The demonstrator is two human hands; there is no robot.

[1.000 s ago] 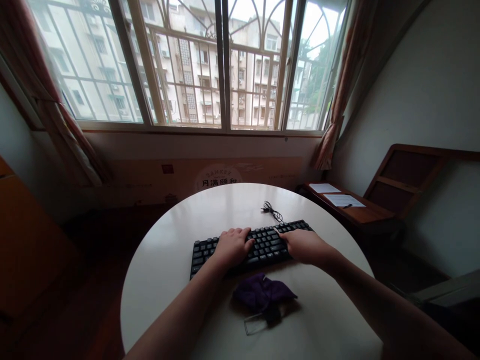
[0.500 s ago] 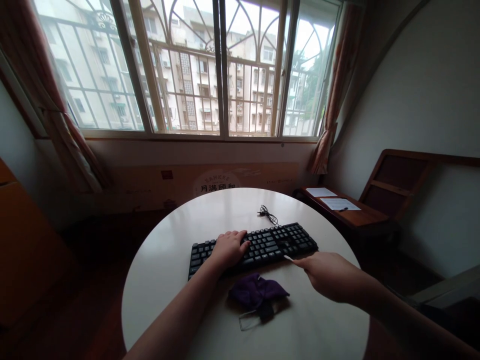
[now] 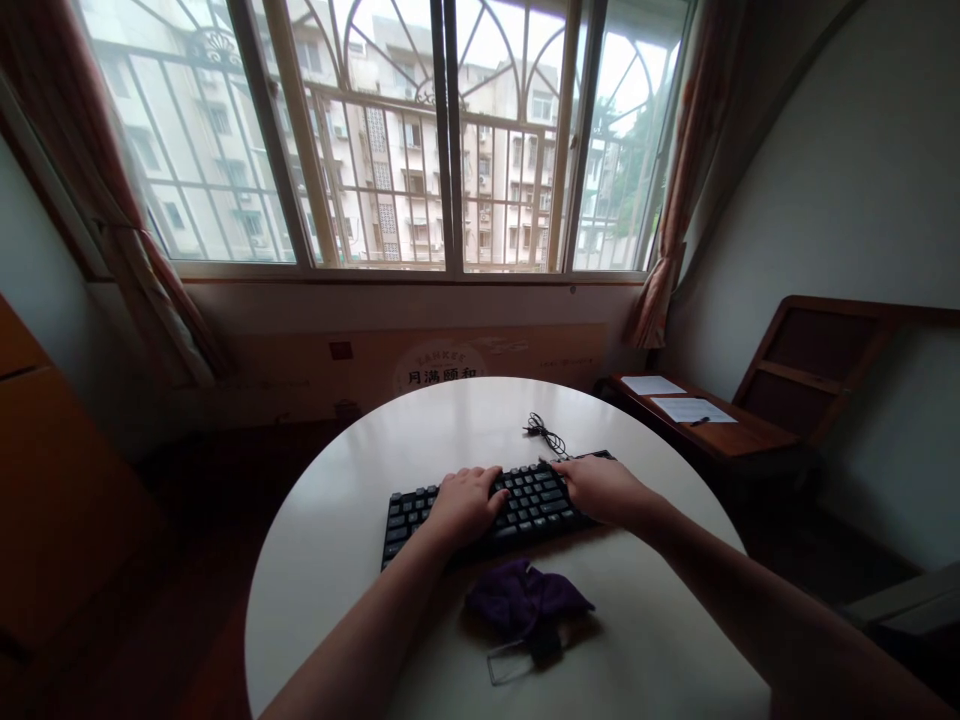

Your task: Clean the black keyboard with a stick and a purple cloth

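A black keyboard [image 3: 517,515] lies at a slant on the round white table [image 3: 330,520]. My left hand [image 3: 466,505] rests flat across its left part, fingers stretched toward the far edge and thumb apart. Over the right part, my right hand [image 3: 604,490] is closed around a thin stick, whose small tip [image 3: 544,461] points at the far row of keys; most of it is hidden in the fingers. Nearer to me is a crumpled purple cloth [image 3: 525,597]. Against it lies a small black piece [image 3: 546,645] with a wire loop [image 3: 504,663].
The keyboard's coiled cable [image 3: 551,435] sits behind it on the table. To the right, a wooden chair [image 3: 757,430] carries paper sheets [image 3: 694,409] and a pen [image 3: 700,421]. A printed cardboard box [image 3: 360,355] stands below the window.
My right hand has moved left and away from me, from beside the keyboard's near right edge to over its keys. My left hand stays on the keyboard. The view has shifted slightly.
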